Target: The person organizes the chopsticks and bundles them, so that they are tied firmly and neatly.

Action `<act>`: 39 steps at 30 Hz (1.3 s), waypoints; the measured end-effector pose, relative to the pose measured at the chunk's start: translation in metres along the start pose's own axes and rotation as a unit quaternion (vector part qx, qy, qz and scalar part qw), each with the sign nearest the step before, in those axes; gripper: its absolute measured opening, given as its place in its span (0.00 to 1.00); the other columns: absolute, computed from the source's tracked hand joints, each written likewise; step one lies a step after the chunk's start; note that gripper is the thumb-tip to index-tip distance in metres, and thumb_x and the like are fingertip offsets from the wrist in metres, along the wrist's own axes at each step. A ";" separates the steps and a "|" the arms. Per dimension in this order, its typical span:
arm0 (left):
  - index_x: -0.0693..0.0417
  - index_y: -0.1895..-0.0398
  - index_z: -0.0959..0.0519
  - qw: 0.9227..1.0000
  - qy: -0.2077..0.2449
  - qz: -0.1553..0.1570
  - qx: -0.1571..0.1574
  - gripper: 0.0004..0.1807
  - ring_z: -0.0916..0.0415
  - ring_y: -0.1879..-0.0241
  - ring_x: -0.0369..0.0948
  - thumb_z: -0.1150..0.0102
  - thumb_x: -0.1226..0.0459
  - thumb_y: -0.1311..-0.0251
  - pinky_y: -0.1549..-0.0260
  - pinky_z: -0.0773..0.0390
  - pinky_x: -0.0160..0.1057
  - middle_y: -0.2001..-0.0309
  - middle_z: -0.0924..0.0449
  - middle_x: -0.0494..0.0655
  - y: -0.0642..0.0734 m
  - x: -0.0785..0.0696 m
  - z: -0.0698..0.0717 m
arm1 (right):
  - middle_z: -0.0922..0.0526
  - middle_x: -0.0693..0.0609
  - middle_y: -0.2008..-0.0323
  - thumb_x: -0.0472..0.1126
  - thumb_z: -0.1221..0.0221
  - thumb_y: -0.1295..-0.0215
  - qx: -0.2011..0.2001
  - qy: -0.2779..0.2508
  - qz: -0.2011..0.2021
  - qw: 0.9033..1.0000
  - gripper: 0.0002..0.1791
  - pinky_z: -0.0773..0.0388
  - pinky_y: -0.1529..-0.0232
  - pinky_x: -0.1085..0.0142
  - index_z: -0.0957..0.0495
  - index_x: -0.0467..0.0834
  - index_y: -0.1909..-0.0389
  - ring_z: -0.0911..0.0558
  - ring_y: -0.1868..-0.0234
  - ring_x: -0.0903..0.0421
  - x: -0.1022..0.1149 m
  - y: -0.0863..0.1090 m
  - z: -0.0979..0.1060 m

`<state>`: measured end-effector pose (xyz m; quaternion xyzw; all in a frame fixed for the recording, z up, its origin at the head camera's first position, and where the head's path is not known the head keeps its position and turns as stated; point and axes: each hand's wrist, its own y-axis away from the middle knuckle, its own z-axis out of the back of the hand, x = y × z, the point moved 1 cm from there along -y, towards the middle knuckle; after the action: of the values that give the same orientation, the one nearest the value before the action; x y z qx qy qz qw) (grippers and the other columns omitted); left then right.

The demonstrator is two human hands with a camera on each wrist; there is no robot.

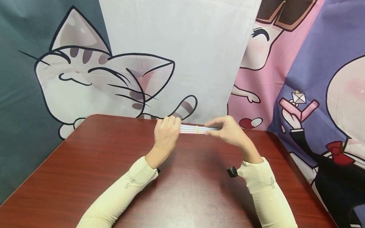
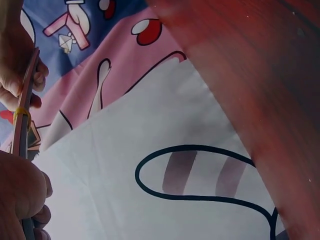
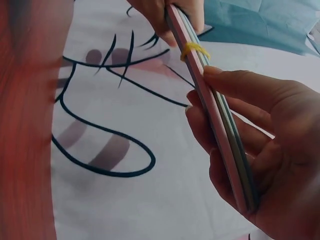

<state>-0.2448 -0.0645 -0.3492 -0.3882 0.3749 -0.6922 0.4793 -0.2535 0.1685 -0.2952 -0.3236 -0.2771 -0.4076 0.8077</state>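
A slim stack of flat strips (image 1: 188, 129) is held up level above the far part of the table, with a yellow band (image 1: 196, 129) wrapped around it. Its edges show pink, white and blue-green layers in the right wrist view; what the strips are cannot be told. My left hand (image 1: 167, 133) grips the left end, fingers curled over it. At the other end my right hand (image 1: 226, 129) holds the stack between thumb and fingers, the thumb (image 3: 240, 82) lying close to the band. Both ends are partly hidden by the hands.
A reddish-brown wooden table (image 1: 188, 186) spreads beneath both arms. Behind its far edge hangs a cloth backdrop (image 1: 182, 34) printed with a cartoon cat and figures. Dark small devices (image 1: 232, 172) sit at the cuffs of the pale sleeves (image 1: 263, 186).
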 end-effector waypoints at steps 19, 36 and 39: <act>0.55 0.72 0.28 0.992 0.029 -0.002 0.123 0.20 0.25 0.69 0.48 0.23 0.66 0.63 0.71 0.32 0.43 0.73 0.26 0.48 0.008 0.012 -0.013 | 0.12 0.49 0.70 0.28 0.30 0.47 -0.055 -0.179 -0.061 0.980 0.18 0.17 0.69 0.63 0.18 0.24 0.56 0.16 0.75 0.59 -0.062 0.005 -0.007; 0.65 0.50 0.28 0.904 0.054 0.012 0.423 0.43 0.29 0.53 0.50 0.31 0.37 0.53 0.57 0.30 0.46 0.56 0.28 0.55 0.027 0.002 -0.027 | 0.14 0.44 0.68 0.20 0.40 0.41 -0.052 -0.370 -0.205 0.905 0.22 0.23 0.50 0.50 0.31 0.15 0.46 0.12 0.68 0.54 -0.114 0.002 -0.046; 0.67 0.44 0.30 0.903 0.059 0.024 0.424 0.45 0.30 0.50 0.50 0.34 0.37 0.49 0.56 0.30 0.46 0.50 0.28 0.56 0.026 0.001 -0.026 | 0.14 0.44 0.69 0.20 0.41 0.40 -0.049 -0.367 -0.218 0.903 0.21 0.21 0.52 0.53 0.31 0.16 0.46 0.12 0.68 0.55 -0.122 0.004 -0.051</act>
<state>-0.2587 -0.0680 -0.3831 -0.0974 0.0824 -0.7958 0.5920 -0.3038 0.1907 -0.4161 -0.4206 -0.5971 -0.4392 0.5232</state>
